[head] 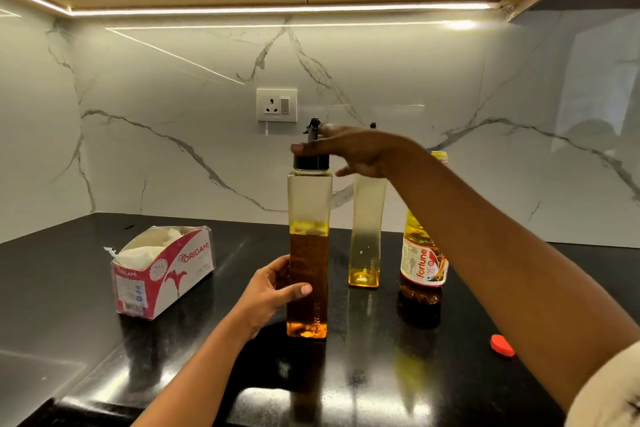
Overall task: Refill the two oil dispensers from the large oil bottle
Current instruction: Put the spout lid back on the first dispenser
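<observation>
A tall square oil dispenser [308, 253], about half full of amber oil, stands upright on the black counter [381, 374]. My left hand [273, 291] grips its lower body. My right hand [349, 152] sits over its black spout cap [310, 161], fingers curled round the cap. Behind it to the right stands a second dispenser [366, 236], nearly empty, its top hidden by my right hand. The large Fortune oil bottle [420, 260] stands further right, partly behind my right forearm, with its neck uncapped.
A red bottle cap [502, 345] lies on the counter at the right. An open Origami tissue box [162, 270] sits at the left. The marble backsplash carries a wall socket [276, 104]. The counter's front edge runs along the bottom left.
</observation>
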The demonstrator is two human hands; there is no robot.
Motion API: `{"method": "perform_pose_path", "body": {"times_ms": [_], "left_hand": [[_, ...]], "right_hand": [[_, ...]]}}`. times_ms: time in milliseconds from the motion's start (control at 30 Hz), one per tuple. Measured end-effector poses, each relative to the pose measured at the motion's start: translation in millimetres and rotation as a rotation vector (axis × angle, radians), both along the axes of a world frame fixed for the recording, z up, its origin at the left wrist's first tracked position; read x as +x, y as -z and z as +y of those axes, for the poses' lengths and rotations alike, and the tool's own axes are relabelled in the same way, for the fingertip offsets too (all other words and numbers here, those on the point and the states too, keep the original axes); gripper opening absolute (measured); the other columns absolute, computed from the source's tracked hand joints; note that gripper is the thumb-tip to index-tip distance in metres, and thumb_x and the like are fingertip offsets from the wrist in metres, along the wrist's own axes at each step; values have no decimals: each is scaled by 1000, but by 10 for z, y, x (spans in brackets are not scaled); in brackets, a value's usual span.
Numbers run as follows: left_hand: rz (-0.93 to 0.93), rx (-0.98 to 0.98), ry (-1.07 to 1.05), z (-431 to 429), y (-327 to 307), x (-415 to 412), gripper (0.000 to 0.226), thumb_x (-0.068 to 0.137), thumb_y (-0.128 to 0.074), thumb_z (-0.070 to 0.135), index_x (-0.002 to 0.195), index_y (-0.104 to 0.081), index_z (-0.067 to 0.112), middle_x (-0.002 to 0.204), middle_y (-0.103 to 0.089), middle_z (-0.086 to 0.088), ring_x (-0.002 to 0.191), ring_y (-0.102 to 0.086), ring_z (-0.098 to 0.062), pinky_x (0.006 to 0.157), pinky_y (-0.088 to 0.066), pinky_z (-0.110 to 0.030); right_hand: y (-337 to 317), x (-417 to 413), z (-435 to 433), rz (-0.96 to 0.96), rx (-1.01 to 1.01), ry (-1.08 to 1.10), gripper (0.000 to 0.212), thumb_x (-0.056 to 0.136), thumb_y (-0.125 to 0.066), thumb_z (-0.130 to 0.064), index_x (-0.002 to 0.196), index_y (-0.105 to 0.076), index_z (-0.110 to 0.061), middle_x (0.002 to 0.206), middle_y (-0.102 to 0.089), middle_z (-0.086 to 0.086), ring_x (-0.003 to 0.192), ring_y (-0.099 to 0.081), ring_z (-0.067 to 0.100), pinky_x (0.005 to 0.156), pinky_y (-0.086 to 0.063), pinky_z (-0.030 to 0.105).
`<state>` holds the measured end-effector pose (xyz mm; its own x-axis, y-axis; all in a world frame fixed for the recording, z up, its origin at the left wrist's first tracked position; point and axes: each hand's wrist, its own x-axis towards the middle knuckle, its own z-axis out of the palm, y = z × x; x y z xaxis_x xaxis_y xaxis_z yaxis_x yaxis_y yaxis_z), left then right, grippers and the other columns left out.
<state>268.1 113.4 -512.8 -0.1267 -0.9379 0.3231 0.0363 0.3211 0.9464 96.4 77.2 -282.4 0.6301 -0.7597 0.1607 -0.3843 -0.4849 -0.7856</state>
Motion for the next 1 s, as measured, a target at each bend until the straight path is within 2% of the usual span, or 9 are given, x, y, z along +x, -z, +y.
{"method": "perform_pose_path", "body": {"times_ms": [100, 167, 233, 333, 400, 567, 733, 867, 1000], "left_hand": [[1, 3, 0, 6, 2, 2, 85, 46, -93, 48, 120, -61, 19, 114, -71, -5, 107, -67, -19, 79, -54, -21], [-3, 1, -1, 11, -4, 3, 86, 47, -92, 48, 121, -60, 19, 114, -71, -5, 108, -67, -19, 80, -54, -21], [-8, -3, -1, 15, -6, -1, 86, 47, -92, 48, 121, -60, 18, 114, -71, -6, 108, -67, -20, 81, -54, -22], [-3, -15, -17, 22, -8, -8, 85, 47, -92, 48, 120, -61, 17, 114, -71, -7, 108, -67, -21, 82, -55, -23], [-4, -18, -18, 21, -5, -9, 86, 48, -92, 48, 121, -60, 17, 114, -70, -8, 108, -66, -22, 83, -55, -25], [0, 10, 16, 17, 0, -1, 82, 50, -92, 46, 121, -61, 19, 116, -70, -8, 110, -66, -23, 82, -54, -24], [1, -34, -25, 7, 3, -29, 80, 50, -92, 46, 119, -62, 17, 114, -70, -9, 108, -66, -24, 82, -55, -26], [-23, -81, -70, 27, 8, -74, 83, 47, -91, 52, 117, -62, 16, 110, -72, -6, 105, -67, -21, 81, -55, -25], [-86, -147, -148, 42, 12, -117, 81, 48, -87, 59, 115, -63, 19, 108, -73, -2, 102, -68, -18, 85, -55, -29]], "right_hand": [[-23, -145, -74, -55, 77, -117, 60, 81, -65, -17, 137, -43, -17, 136, -49, 3, 128, -41, 20, 99, -37, 43], [47, -138, -110, -65, 23, -115, 44, 86, -62, -11, 128, -52, -19, 127, -56, 2, 120, -49, 19, 94, -40, 39], [109, -108, -106, -110, -68, -51, 40, 84, -66, -15, 123, -57, -18, 117, -62, 1, 111, -53, 16, 91, -40, 35], [140, -57, -66, -157, -179, 18, 33, 81, -70, -20, 113, -59, -16, 95, -63, -7, 90, -55, 3, 70, -41, 16], [128, -37, -52, -146, -225, 4, 27, 81, -70, -21, 106, -58, -19, 94, -62, -6, 89, -55, 2, 66, -44, 9], [172, -50, -113, -189, 85, -134, 36, 87, -60, -15, 122, -54, -14, 125, -59, 7, 121, -51, 21, 101, -37, 37], [366, 169, -78, -350, 49, -44, 23, 79, -69, -17, 99, -56, -19, 117, -62, 18, 111, -58, 27, 90, -51, 34], [388, 193, -31, -388, -35, 72, 24, 78, -73, -22, 95, -57, -20, 89, -63, -2, 83, -59, 7, 62, -48, 15], [433, 227, 13, -428, -99, 171, 23, 73, -77, -27, 88, -59, -25, 89, -64, 0, 90, -61, 16, 76, -51, 25]]}}
